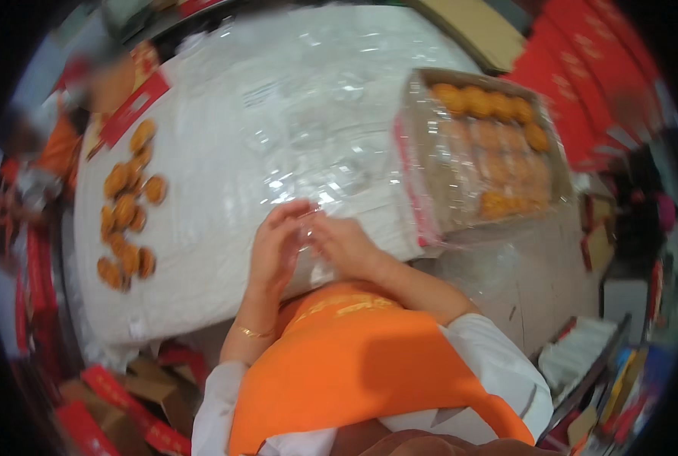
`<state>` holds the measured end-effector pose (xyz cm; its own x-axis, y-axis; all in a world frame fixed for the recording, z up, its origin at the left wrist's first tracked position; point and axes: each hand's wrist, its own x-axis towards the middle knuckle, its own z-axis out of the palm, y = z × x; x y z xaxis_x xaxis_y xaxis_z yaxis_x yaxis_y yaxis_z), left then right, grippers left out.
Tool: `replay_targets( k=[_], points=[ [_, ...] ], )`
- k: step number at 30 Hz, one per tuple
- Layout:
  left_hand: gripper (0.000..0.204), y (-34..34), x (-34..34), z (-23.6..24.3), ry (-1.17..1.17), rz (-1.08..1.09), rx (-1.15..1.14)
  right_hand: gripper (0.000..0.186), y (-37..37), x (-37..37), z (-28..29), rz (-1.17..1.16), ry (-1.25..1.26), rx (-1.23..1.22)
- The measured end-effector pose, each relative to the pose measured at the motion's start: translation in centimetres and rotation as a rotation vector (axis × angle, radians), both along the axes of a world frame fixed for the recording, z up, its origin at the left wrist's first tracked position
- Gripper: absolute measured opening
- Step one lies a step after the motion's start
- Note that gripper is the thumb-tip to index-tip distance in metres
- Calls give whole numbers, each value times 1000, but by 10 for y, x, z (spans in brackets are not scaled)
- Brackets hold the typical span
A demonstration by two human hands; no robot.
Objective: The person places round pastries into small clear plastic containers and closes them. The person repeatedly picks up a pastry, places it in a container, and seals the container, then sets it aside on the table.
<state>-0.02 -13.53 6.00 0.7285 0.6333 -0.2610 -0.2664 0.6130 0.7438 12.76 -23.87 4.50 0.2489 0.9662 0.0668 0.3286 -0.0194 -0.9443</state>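
Note:
In the middle near the table's front, my left hand (278, 235) and my right hand (342, 243) are together, fingers curled on a clear plastic wrapper (308, 228), small and partly hidden by them. Just beyond them, several clear plastic pieces (308, 137) lie on the white-covered table (202, 296). To the left is a loose pile of round golden-brown cakes (126, 209). At the right, an open cardboard box (422, 152) with a plastic liner holds rows of similar cakes (495, 171), some under clear wrap.
Red boxes (559, 83) stand at the back right, beside a long tan board (468, 23). A red card (133, 110) lies at the back left, near a person in orange (57, 152). Cardboard boxes (156, 395) are at the lower left; a tray (574, 349) is at the lower right.

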Motion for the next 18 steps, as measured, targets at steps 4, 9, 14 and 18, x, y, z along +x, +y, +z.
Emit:
replay_targets(
  k=[4,9,14,18],
  points=[
    [34,-1,2,-8,-98,-154,77,24,-24,21,56,49,-511,-122],
    [37,-13,8,-11,-52,-162,-46,17,-63,99,130,-283,-730,208],
    [29,-22,-5,-8,-19,-95,-282,34,-26,215,139,-507,-961,-53],
    [28,-20,3,-23,-86,-252,-280,60,-21,309,79,-276,-1255,-201]
  ],
)
